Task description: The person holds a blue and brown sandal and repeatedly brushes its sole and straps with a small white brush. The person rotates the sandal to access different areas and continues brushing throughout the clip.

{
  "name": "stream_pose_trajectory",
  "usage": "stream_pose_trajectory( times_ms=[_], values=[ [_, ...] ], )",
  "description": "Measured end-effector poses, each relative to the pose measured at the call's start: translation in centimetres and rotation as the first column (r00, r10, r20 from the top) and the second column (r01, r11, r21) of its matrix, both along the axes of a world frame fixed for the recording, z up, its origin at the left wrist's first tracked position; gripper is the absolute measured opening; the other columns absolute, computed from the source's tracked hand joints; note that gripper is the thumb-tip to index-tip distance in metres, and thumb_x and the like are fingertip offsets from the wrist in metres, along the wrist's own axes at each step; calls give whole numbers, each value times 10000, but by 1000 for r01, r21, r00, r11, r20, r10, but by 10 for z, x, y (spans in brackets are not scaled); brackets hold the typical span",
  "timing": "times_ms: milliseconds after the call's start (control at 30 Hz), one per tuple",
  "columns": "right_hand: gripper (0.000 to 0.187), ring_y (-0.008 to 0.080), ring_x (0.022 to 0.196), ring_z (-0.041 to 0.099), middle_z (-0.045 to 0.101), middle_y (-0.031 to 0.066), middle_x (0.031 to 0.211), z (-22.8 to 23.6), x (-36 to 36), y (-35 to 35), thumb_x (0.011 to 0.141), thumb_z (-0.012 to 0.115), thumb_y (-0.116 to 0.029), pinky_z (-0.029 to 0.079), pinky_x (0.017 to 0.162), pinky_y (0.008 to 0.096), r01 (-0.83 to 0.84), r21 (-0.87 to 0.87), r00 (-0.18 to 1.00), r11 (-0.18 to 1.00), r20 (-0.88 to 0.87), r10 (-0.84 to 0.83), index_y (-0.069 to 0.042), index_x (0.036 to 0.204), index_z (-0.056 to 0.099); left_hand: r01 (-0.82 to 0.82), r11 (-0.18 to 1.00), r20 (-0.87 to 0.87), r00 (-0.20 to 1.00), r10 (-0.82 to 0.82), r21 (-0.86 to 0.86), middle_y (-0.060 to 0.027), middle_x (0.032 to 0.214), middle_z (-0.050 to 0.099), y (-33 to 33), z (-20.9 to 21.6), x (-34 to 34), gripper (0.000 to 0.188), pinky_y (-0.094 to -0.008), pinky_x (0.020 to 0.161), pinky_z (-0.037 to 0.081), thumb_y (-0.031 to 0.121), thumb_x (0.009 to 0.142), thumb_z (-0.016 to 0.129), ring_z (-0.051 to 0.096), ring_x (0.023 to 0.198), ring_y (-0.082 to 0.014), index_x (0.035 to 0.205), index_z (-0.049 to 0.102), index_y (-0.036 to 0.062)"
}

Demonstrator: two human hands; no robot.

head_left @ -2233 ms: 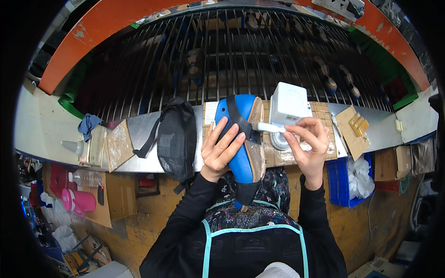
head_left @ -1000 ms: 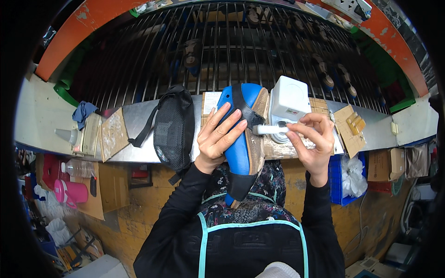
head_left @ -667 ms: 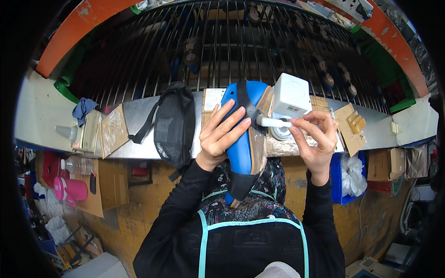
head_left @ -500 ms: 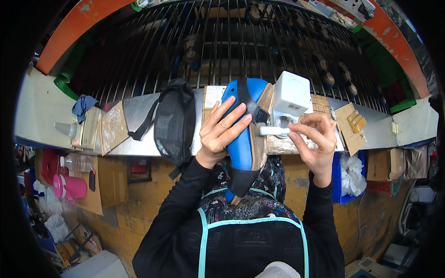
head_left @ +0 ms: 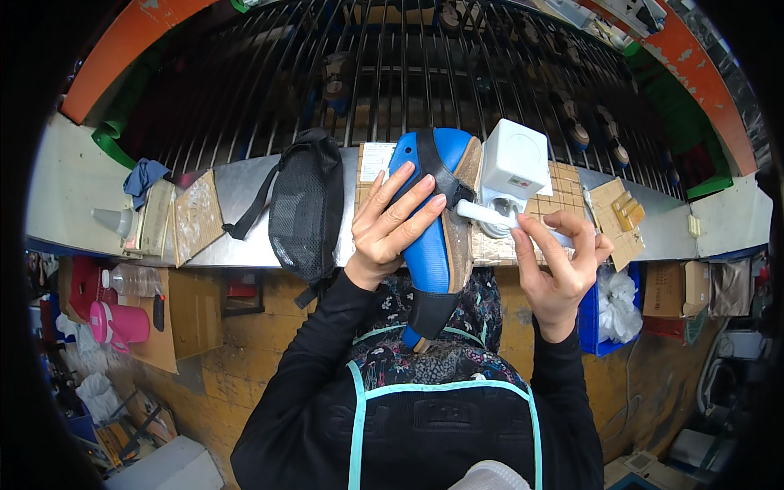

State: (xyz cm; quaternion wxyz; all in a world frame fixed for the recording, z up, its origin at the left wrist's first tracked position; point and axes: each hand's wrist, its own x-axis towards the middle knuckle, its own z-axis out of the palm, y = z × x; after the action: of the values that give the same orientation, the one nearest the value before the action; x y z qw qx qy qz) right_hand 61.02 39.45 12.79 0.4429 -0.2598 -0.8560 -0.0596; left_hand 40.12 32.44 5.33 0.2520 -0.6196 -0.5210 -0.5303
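A sandal (head_left: 465, 255) with black straps and a cork-coloured sole sits on a blue last (head_left: 426, 265), tilted over the bench's front edge and my lap. My left hand (head_left: 388, 229) grips it, fingers spread across the blue top and thumb out of sight. Between my right thumb and fingertips I pinch a slim white brush-like tool (head_left: 488, 214). My right hand (head_left: 562, 265) is just right of the sandal. The tool's end meets the sandal's side by the black strap; its tip is hard to make out. Behind it stands a white container (head_left: 514, 159) with a small round cup (head_left: 500, 224).
A black mesh bag (head_left: 306, 212) lies left of the sandal on the metal bench (head_left: 245, 255). Beyond runs a rack of metal bars (head_left: 376, 98). Cardboard pieces (head_left: 198, 216) lie at left, yellowish blocks (head_left: 627, 211) at right. A blue bin (head_left: 600, 343) stands below right.
My right hand has shifted slightly right and down, and the white tool's angle has changed, its sandal end now higher. The left hand keeps its hold, with the sandal tipped slightly differently.
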Motion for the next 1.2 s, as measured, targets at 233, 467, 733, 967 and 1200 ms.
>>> stream_pose_trajectory(
  times_ms=[233,467,733,967,1200],
  values=[
    [302,122,767,544,609,14,890,-7,-5,3,651,835,-133,255,778,322,-41,29,996,999,-80,43,-153,943,761,17,1000,13,1000,-17,6,-55,1185,676,0,0,-5,338,-465,988,466,150,760,719,600,1169,-315,1095,720,194],
    [305,127,767,545,612,19,940,-2,-4,13,653,828,-118,269,772,311,-131,-74,989,989,-76,125,-163,946,756,49,998,33,998,-50,31,-63,1178,679,0,2,-6,332,-469,1002,454,155,757,724,604,1165,-314,1087,723,188],
    [167,111,683,509,613,-32,851,14,-3,27,705,798,-176,264,730,316,-208,-149,975,967,53,217,-160,866,758,51,999,15,999,-51,20,-77,1174,680,1,5,-9,339,-471,1010,446,150,746,729,605,1163,-317,1084,726,171],
    [169,90,604,458,606,-29,830,15,-2,40,713,803,-222,266,706,297,-308,-320,936,896,65,345,-138,853,760,30,999,20,999,-31,44,-102,1147,689,4,7,-13,319,-470,1009,448,138,744,724,609,1156,-329,1063,737,146],
    [182,106,675,502,593,15,830,9,-2,41,721,807,-154,358,653,270,-333,-448,918,830,48,394,-75,879,765,-2,998,20,1000,1,68,-120,1146,686,9,7,-16,304,-470,1013,446,125,755,713,604,1161,-341,1058,733,118]
  ],
)
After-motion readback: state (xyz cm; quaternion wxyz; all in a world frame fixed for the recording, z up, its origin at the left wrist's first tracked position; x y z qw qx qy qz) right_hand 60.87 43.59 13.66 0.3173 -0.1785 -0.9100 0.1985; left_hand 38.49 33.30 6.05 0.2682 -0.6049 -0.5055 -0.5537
